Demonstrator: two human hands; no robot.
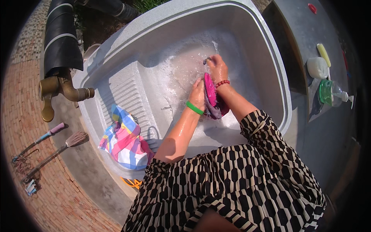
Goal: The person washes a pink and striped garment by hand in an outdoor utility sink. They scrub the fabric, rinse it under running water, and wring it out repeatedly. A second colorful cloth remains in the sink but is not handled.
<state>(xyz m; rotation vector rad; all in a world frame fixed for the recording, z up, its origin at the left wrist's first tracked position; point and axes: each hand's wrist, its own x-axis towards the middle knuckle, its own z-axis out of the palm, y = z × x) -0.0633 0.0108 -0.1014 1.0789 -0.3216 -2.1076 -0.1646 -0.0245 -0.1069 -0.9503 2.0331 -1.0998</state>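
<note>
A wet pink cloth with dark-and-white stripes hangs between my two hands, low in the stone-grey laundry sink. My left hand, with a green bangle at the wrist, is closed against the cloth's left side. Higher up, my right hand grips a striped part of it; a red bead bracelet circles that wrist. Water splashes above the right fingers. Beneath both hands lies shallow, sudsy water. My fingertips are partly hidden by the cloth and the splash.
A plaid cloth rests over the front left rim beside the ribbed washboard. The brass tap juts over the left edge. On the right ledge stand a pump bottle, a white tub and a yellow brush.
</note>
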